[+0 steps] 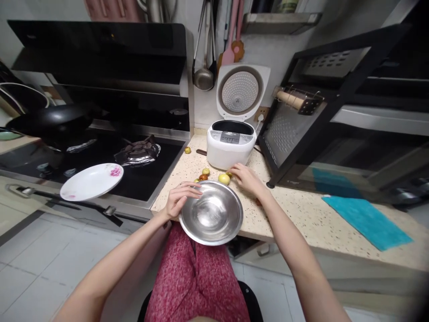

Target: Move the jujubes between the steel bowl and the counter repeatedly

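A shiny metal bowl point(214, 219), its inside bare, juts past the counter's front edge above my lap. My left hand point(181, 199) is on its left rim, fingers reaching over the inside and thumb near the edge. Just behind the bowl, my right hand point(246, 179) has its fingers bent around a small greenish fruit, like a jujube point(229, 174), partly covered by the fingertips. Beside it lie a larger yellow fruit point(224, 179), a reddish-brown fruit point(203, 177) and a yellow-green fruit point(205, 171). Another small fruit point(187, 150) sits farther back on the left.
A white rice cooker point(231, 150) stands behind the fruits, lid raised. To the left are a gas stove point(161, 172), a black wok point(56, 120) and a flowered white plate point(90, 183) at the stove's front edge. A teal cloth point(368, 221) and a black rack point(284, 147) are right.
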A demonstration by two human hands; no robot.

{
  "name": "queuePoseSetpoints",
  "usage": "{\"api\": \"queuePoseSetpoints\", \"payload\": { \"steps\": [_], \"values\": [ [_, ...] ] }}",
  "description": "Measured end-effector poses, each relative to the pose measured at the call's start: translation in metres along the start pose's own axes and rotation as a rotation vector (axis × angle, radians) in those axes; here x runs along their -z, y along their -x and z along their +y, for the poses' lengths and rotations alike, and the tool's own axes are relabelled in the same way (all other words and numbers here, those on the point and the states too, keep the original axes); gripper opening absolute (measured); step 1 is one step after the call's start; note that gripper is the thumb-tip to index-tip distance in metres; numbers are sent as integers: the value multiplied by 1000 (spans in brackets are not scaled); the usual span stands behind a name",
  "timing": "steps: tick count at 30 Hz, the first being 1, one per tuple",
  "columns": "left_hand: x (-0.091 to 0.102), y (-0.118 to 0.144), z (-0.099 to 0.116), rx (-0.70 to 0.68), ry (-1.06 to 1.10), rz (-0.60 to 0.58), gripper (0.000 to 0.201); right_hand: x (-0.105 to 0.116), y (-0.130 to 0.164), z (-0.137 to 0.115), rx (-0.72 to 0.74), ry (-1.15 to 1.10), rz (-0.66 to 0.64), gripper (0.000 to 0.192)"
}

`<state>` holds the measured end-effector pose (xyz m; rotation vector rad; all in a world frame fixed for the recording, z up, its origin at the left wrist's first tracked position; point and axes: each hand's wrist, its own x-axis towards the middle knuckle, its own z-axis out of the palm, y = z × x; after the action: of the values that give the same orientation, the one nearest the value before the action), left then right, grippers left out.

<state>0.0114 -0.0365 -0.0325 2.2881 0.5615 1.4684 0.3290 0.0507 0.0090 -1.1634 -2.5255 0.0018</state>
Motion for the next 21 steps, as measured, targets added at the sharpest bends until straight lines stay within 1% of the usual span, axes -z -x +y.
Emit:
{"api": "queuePoseSetpoints", "payload": {
  "steps": [2,3,7,9,12,14,16,18,21],
  "values": [
    [0,0,1,0,-2,-4,55,12,4,6,-75,15,-10,27],
    [1,0,1,5,-6,-7,56,19,8,11,-140,24,-13,25],
    [1,0,-1,-13,-7,-7,56,48,26,34,-511,44,-77,19],
    [1,0,-2,-43,1,-3,55,53,34,41,-620,34,-136,15],
    [0,0,-3,-70,-1,-2,54,51,39,43,-672,20,-205,10],
    [0,0,-2,-69,-7,0,54,49,40,41,-707,29,-217,13],
    [0,-1,-1,-63,-11,0,54,51,41,37,-740,48,-196,15],
    [1,-2,0,-68,-14,-4,55,56,48,32,-768,65,-148,14],
    [2,-3,2,-89,-13,-11,54,63,72,21,-829,106,-58,14]
  ]
}}
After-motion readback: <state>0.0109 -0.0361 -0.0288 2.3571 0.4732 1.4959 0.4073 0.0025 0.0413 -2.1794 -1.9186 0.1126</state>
